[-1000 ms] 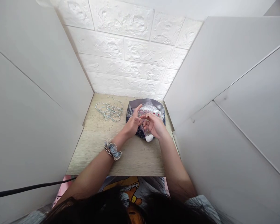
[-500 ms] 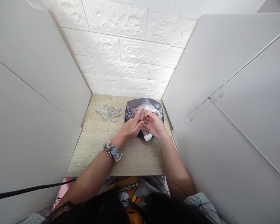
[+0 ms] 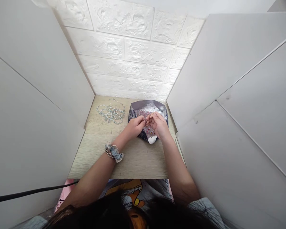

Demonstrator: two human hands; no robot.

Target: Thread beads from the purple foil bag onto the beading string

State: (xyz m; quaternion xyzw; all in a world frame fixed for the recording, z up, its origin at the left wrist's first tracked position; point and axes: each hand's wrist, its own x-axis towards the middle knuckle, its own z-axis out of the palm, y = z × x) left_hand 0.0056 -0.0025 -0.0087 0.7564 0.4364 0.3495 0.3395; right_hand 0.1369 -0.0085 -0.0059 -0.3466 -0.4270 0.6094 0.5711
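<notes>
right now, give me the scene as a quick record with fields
left hand: fingers curled, over the foil bag, tips meeting the right hand
right hand: fingers curled, same spot; anything held too small to tell
foil bag: open, beads inside, on the desk
beaded strands: heaped left of the bag, apart from both hands
left wrist: scrunchie

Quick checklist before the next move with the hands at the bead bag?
1. Left hand and right hand both in view, over the foil bag: ok.
2. Fingertips of both hands meet above the beads: ok.
3. Anything pinched between them: cannot tell, too small.
4. Bag open, lying on the table, back from its front edge: ok.
5. Bead strands lie left of the bag, apart from both hands: ok.
</notes>
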